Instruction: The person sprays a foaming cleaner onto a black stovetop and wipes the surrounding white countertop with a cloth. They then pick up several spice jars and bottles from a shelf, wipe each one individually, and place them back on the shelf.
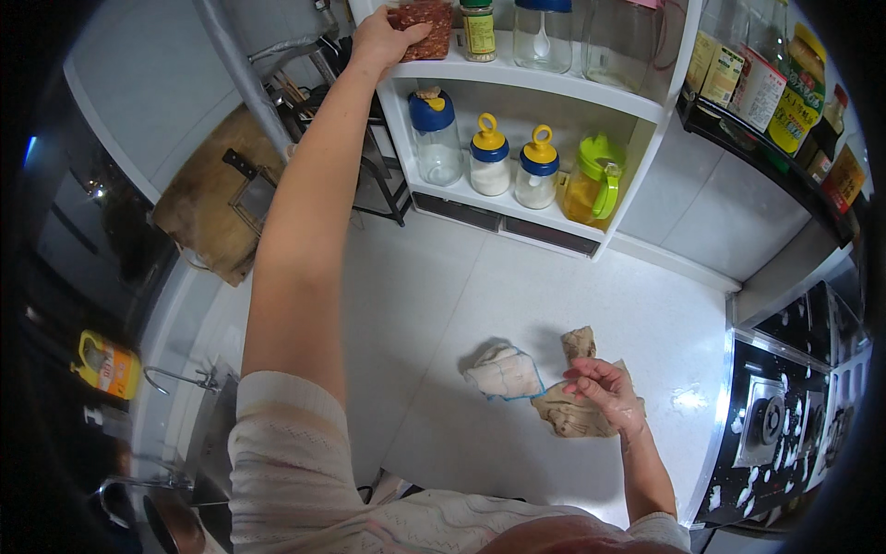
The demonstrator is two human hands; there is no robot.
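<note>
My left hand (pixel 387 40) reaches to the upper level of a white shelf unit (pixel 540 88) and grips a clear container of red chili flakes (pixel 428 31) at its left end. Beside the container stand a green-lidded seasoning jar (pixel 479 33) and a blue-lidded jar with a white spoon (pixel 543 41). My right hand (pixel 602 391) hovers over the light countertop with its fingers half curled and nothing seen in them. Under or just behind it lie crumpled brown cloths or papers (pixel 571 414), and left of them a white cloth with blue edging (pixel 505 374).
Lower on the shelf stand blue-and-yellow-lidded jars (pixel 489 166) and a green-lidded oil jug (pixel 594 183). A cleaver (pixel 252 181) rests by a wooden cutting board (pixel 208 201) at left. A gas hob (pixel 761 429) with white foam spots is at right, below a rack of bottles (pixel 768 149).
</note>
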